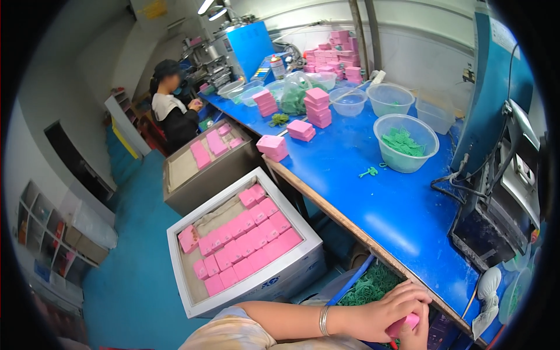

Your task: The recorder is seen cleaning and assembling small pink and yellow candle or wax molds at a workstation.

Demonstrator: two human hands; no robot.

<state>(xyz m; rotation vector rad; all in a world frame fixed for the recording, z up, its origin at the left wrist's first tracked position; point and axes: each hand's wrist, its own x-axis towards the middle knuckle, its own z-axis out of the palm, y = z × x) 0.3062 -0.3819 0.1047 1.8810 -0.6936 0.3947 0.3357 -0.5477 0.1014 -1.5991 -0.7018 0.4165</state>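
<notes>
At the table's near edge, my left hand [376, 312], with bracelets at its wrist, reaches across from the left and closes over a pink block [403, 325] that looks like a rubber mould. My right hand [419, 331] grips the same block from the other side, its fingers partly hidden. Just left of my hands is a blue-rimmed bin [368, 281] heaped with thin green pieces. Left of that stands a white-framed box [179, 245] holding rows of similar pink blocks on a pale bed.
On the blue table [344, 192] are stacked pink blocks [318, 108], a clear basin [429, 157] of green pieces, a small loose green piece [368, 172] and other basins. A dark machine [487, 216] stands at right. Beyond a second box [175, 169], another person [175, 111] works.
</notes>
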